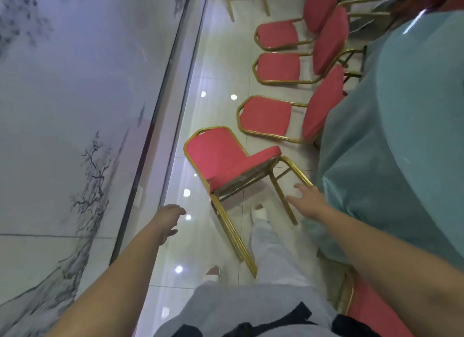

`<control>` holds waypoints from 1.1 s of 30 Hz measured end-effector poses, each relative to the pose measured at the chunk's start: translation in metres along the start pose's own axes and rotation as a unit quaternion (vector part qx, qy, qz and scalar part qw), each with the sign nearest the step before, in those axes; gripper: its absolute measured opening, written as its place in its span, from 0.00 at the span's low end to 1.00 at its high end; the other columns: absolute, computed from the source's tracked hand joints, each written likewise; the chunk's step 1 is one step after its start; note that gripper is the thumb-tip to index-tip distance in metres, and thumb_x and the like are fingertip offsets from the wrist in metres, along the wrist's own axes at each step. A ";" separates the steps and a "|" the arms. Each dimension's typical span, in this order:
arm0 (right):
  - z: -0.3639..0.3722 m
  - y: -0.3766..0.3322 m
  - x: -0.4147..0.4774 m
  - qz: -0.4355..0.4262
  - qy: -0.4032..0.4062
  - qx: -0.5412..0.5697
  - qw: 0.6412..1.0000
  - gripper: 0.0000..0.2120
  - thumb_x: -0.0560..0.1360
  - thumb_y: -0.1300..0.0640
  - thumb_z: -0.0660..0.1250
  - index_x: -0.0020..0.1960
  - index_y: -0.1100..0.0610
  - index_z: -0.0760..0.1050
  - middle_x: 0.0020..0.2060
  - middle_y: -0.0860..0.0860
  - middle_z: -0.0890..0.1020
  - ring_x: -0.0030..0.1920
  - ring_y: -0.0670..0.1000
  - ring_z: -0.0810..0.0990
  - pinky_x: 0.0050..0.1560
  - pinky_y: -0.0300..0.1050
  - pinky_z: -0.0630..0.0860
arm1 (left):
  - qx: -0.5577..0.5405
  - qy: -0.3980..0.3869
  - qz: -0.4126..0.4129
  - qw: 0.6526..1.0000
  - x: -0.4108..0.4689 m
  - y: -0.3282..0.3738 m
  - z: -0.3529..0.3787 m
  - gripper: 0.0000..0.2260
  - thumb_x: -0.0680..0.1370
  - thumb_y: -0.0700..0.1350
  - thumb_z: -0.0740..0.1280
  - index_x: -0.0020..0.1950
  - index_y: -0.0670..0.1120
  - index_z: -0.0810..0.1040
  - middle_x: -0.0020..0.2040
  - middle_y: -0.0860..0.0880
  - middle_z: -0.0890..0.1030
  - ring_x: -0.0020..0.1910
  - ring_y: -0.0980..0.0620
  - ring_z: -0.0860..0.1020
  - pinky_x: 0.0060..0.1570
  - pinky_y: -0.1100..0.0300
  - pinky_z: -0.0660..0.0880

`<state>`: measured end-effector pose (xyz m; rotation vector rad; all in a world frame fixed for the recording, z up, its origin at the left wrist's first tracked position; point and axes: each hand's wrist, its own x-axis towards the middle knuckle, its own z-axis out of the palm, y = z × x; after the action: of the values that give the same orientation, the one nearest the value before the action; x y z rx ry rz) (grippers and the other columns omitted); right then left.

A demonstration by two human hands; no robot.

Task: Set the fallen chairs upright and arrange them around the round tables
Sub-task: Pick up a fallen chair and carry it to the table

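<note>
A red-cushioned chair with a gold frame [226,161] lies on its side on the tiled floor just ahead of me, legs pointing toward me. My right hand [310,201] is stretched out with spread fingers, close to its upper legs, touching nothing I can make out. My left hand [168,221] hangs relaxed over the floor, left of the chair's lower legs, holding nothing. Three more red chairs [268,117] [280,66] [277,34] lie fallen in a row beyond it. A round table under a teal cloth [401,141] fills the right side.
A wall with a painted landscape [75,110] runs along the left, leaving a narrow tiled aisle. My legs and white slippers [261,212] stand between the chair's legs. Part of another red chair [371,309] shows at lower right. More gold chair legs [229,2] stand at the top.
</note>
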<state>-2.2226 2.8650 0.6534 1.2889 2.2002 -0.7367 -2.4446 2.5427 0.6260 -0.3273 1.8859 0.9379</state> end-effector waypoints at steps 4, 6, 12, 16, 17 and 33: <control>-0.026 -0.028 0.089 -0.019 -0.041 -0.020 0.999 0.33 0.75 0.34 0.61 0.76 0.45 0.62 0.76 0.56 0.61 0.73 0.61 0.64 0.69 0.57 0.66 | -0.009 0.029 -0.048 0.998 0.041 0.037 0.016 0.12 0.78 0.43 0.67 0.60 0.46 0.75 0.60 0.44 0.74 0.55 0.45 0.73 0.50 0.52 0.73; -0.031 -0.044 0.142 -0.052 -0.063 -0.023 0.996 0.32 0.75 0.36 0.63 0.75 0.46 0.65 0.74 0.56 0.64 0.72 0.60 0.67 0.68 0.55 0.66 | -0.005 0.052 -0.077 0.996 0.067 0.053 0.032 0.13 0.77 0.42 0.67 0.62 0.45 0.76 0.60 0.45 0.74 0.56 0.45 0.73 0.50 0.53 0.72; -0.025 -0.079 0.308 -0.021 -0.072 -0.060 0.995 0.35 0.73 0.33 0.63 0.74 0.48 0.65 0.70 0.57 0.68 0.68 0.62 0.69 0.65 0.58 0.69 | 0.063 0.088 -0.128 0.986 0.173 0.087 0.087 0.20 0.78 0.47 0.68 0.68 0.41 0.74 0.65 0.40 0.76 0.59 0.42 0.75 0.61 0.51 0.73; -0.017 -0.091 0.416 0.090 -0.058 -0.025 0.994 0.39 0.70 0.33 0.67 0.75 0.48 0.61 0.70 0.56 0.67 0.68 0.62 0.67 0.63 0.64 0.71 | 0.002 0.047 -0.198 0.979 0.250 0.108 0.122 0.29 0.79 0.61 0.63 0.75 0.46 0.67 0.75 0.43 0.67 0.72 0.39 0.67 0.67 0.45 0.64; -0.014 -0.091 0.437 0.141 -0.093 0.011 0.986 0.39 0.69 0.34 0.70 0.73 0.51 0.64 0.67 0.57 0.71 0.64 0.63 0.72 0.57 0.61 0.76 | -0.012 0.023 -0.227 0.974 0.268 0.109 0.130 0.30 0.78 0.63 0.63 0.75 0.48 0.67 0.75 0.44 0.66 0.72 0.39 0.65 0.67 0.44 0.63; 0.032 -0.056 0.528 0.270 -0.365 0.005 0.891 0.38 0.64 0.38 0.78 0.64 0.57 0.70 0.51 0.61 0.82 0.47 0.62 0.84 0.42 0.55 0.81 | -0.050 -0.074 -0.405 0.910 0.364 0.080 0.159 0.30 0.61 0.62 0.79 0.50 0.42 0.77 0.34 0.40 0.84 0.32 0.40 0.84 0.27 0.54 0.78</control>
<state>-2.4998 3.1526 0.3020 1.2617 1.1694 -0.8216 -2.5685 2.7714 0.3156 -0.9816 1.3539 0.4635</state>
